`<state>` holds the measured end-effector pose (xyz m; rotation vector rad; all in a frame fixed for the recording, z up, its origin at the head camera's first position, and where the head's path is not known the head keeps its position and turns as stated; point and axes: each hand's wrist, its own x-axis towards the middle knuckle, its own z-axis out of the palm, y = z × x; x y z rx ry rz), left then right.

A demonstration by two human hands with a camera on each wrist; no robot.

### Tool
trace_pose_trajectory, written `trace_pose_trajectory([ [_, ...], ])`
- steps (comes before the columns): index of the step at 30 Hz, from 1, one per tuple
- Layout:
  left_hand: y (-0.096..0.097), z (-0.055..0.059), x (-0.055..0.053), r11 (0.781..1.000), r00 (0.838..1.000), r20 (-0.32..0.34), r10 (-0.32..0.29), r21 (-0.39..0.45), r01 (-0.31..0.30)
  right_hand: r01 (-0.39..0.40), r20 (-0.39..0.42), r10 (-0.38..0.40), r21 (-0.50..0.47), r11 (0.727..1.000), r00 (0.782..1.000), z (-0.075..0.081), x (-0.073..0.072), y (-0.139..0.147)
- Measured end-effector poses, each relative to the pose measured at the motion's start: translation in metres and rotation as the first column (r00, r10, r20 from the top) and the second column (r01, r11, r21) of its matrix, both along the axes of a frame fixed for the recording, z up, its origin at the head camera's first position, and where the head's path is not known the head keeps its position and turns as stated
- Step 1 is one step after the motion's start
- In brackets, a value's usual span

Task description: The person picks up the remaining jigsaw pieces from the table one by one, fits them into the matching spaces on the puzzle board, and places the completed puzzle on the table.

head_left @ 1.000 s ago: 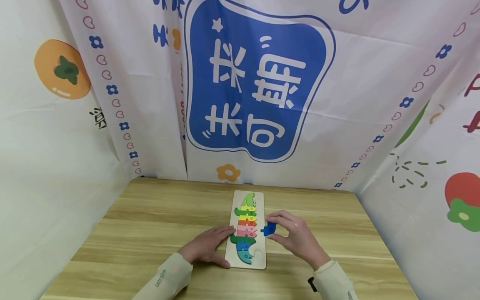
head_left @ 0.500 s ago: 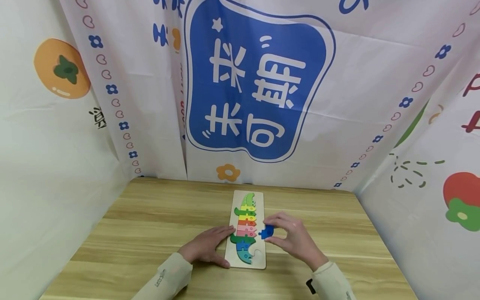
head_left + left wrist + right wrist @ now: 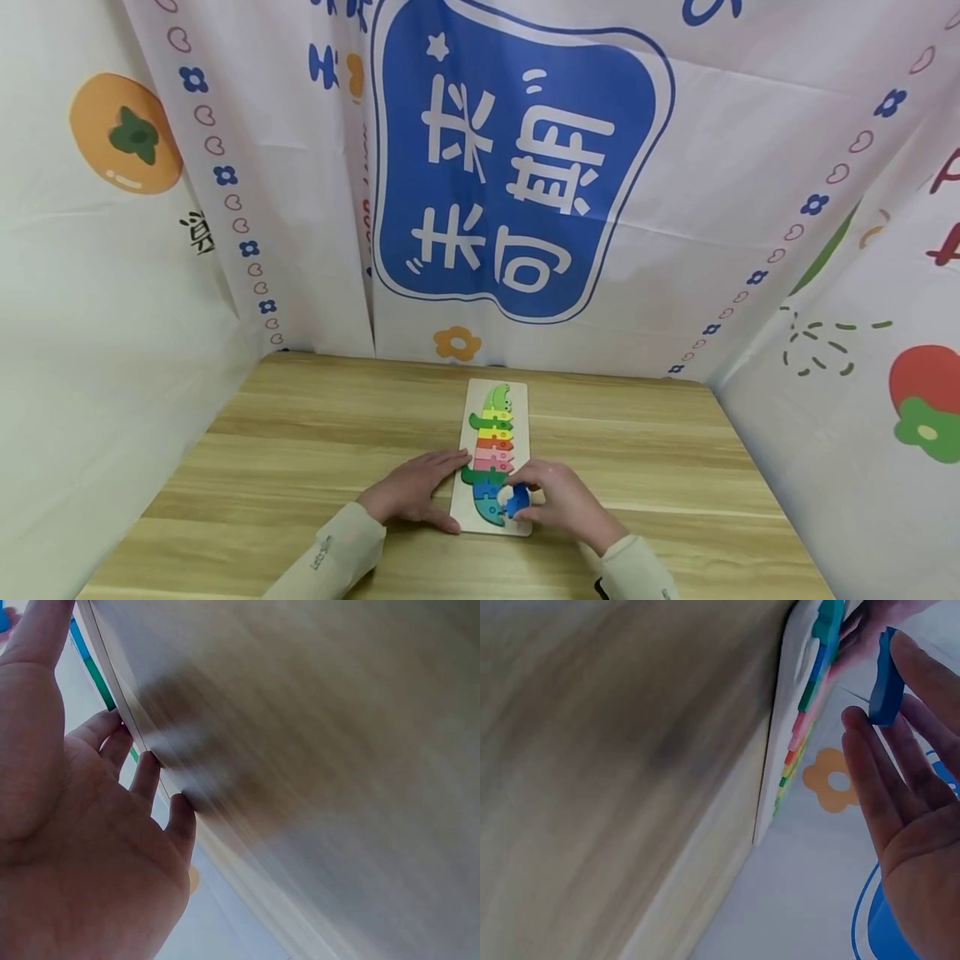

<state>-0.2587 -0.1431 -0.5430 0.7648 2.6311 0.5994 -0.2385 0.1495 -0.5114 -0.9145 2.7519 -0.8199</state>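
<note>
A pale wooden puzzle board [image 3: 521, 412] lies on the table with a crocodile built from colourful pieces, light green head at the far end. My right hand [image 3: 566, 504] pinches a blue puzzle piece [image 3: 517, 502] between thumb and fingers, over the bare recess beside the teal piece [image 3: 490, 512]. In the right wrist view the blue piece [image 3: 886, 684] is tilted and held above the board's surface. My left hand [image 3: 412, 490] rests at the board's left edge, thumb near its lower left corner. The left wrist view has its fingertips [image 3: 182, 801] touching that edge.
The wood-grain table [image 3: 315, 433] carries the board near its middle. A white printed cloth [image 3: 300, 250] with a blue lettered panel [image 3: 517, 167] hangs behind it, and more white cloth stands at both sides.
My right hand has moved the blue piece from beside the board's right edge leftward and nearer, over the lower part of the board, and turned it. The left hand has stayed put.
</note>
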Motion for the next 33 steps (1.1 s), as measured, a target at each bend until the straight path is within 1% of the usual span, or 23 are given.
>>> trace_pose_trajectory([
  [2,0.000,0.000,0.000,1.000,1.000,0.000,-0.001,0.001,0.001,0.000,-0.013,0.000,0.025,1.000,1.000,-0.004,-0.001,-0.002],
  [5,0.000,0.001,0.000,1.000,1.000,-0.002,-0.007,0.000,0.007,0.015,-0.007,-0.015,0.038,0.999,1.000,-0.009,-0.001,-0.004],
  [12,0.000,0.002,0.001,1.000,1.000,-0.009,-0.010,0.003,0.010,0.066,0.094,-0.065,-0.002,0.998,0.993,-0.014,-0.001,-0.009],
  [16,0.000,0.003,0.001,1.000,1.000,-0.004,-0.007,0.008,0.007,0.072,0.121,-0.071,0.002,0.997,0.990,-0.014,0.001,-0.011],
  [25,0.000,0.003,0.001,1.000,1.000,0.007,-0.004,0.012,0.004,0.088,0.124,-0.092,0.030,0.996,0.988,-0.018,-0.001,-0.012],
  [33,0.000,0.001,0.000,1.000,1.000,-0.003,-0.004,0.000,0.004,0.102,0.126,-0.108,0.052,0.993,0.986,-0.017,0.000,-0.013],
])
